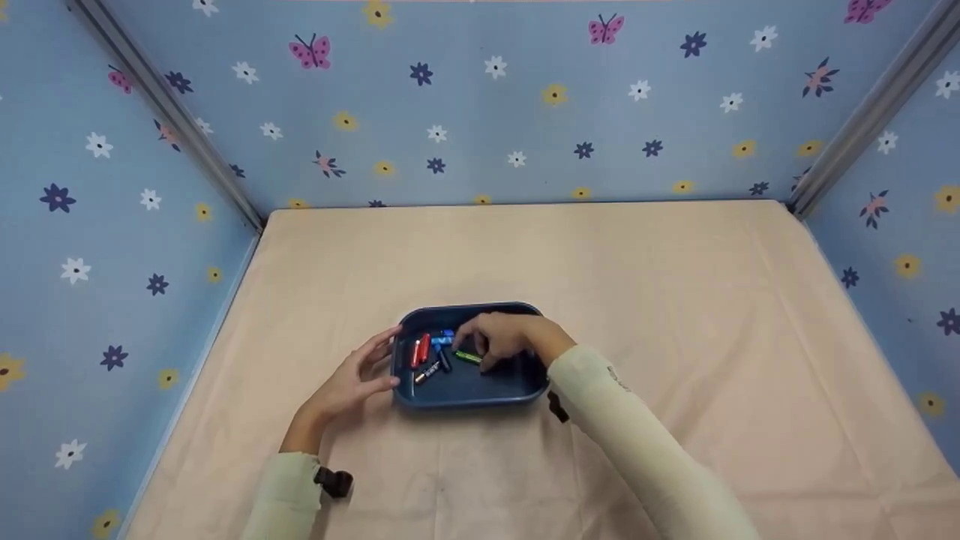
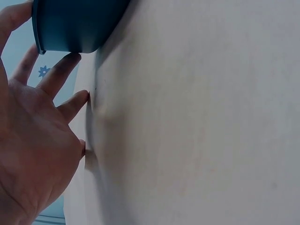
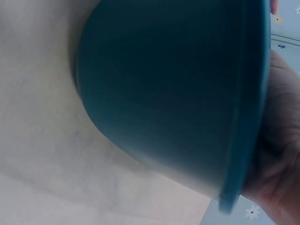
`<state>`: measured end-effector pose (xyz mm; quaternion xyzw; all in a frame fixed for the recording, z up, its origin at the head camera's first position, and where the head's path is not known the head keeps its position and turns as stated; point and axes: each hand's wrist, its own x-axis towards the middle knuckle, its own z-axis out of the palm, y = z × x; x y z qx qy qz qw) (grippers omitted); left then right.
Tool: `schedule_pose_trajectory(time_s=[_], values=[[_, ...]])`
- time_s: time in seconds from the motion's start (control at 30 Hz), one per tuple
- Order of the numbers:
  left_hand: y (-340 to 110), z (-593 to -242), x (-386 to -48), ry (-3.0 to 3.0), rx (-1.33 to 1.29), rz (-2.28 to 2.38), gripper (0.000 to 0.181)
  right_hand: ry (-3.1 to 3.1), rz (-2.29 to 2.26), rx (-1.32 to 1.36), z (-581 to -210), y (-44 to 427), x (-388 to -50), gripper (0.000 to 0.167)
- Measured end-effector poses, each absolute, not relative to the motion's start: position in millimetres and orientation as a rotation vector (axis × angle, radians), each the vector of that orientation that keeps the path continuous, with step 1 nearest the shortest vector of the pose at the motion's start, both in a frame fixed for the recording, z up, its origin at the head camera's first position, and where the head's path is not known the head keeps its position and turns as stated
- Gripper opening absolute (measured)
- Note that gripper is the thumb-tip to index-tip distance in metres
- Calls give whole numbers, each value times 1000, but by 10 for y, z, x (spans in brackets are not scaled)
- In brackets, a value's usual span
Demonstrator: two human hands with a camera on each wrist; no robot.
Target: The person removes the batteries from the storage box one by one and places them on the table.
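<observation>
Step in hand, as judged: right hand (image 1: 501, 335) picking among small cylinders, probably batteries, inside the blue tray (image 1: 472, 394), which sits near mid-cloth. Right fingers are bent down at the green cylinder (image 1: 469, 358), close to tray centre; can't tell if they pinch it, since the tray wall blocks the right wrist view. Left hand (image 1: 349, 384) is spread wide, thumb and fingers against the tray's 9 o'clock side, likely steadying it.

Other pieces, clocked from tray centre: red cylinders (image 1: 424, 347) at 9–10, blue one (image 1: 442, 340) at 11, black gold-ended one (image 1: 427, 373) at 8, dark one (image 1: 444, 360) at 9, closer in.

Next move probably calls for a clean fingertip pinch on the green cylinder, tray kept still.

Surface: pale peach cloth (image 1: 675, 300), lightly creased. Room: blue walls (image 1: 510, 105) printed with flowers and butterflies; grey metal posts (image 1: 180, 120) at the 10 and 2 o'clock corners.
</observation>
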<state>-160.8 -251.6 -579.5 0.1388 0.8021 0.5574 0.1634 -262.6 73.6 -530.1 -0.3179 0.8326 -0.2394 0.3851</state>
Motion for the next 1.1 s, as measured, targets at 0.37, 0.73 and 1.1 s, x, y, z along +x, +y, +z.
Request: schedule_pose_trajectory(time_s=[0.37,0.73,1.1], values=[[-2555,-5789,-1627,2207,409,1624,88,2126,-622,-869,-5314,743,-2602,59],[-2561,-5798,-1657,2230,418,1609,88,2162,-561,-889,-5290,719,-2581,59],[-2568,-5784,-1648,2246,408,1581,89,2080,-660,-828,-5262,746,-2577,58]])
